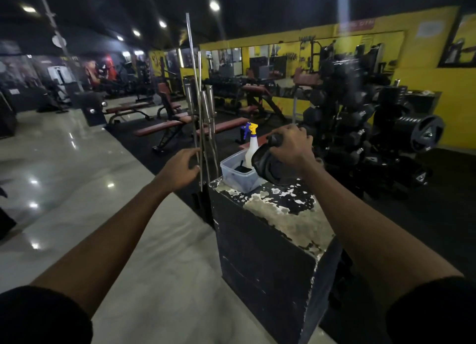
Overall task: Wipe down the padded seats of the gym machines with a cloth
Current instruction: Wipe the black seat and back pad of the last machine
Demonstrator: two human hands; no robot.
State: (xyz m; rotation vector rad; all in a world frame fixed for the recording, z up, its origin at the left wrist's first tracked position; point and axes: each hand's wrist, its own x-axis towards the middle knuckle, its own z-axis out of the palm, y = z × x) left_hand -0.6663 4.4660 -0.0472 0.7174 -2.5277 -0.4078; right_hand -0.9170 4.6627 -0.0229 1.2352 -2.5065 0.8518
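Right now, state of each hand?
Left hand: open, fingers loosely curled beside the steel bar, not gripping it.
Right hand: closed on the handle of a black weight.

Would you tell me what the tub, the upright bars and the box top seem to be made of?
Tub: translucent plastic; its contents show through the wall. Bars: bare metal, probably steel, with bright reflections. Box top: black paint flaking off a pale base, perhaps wood or concrete; unclear.
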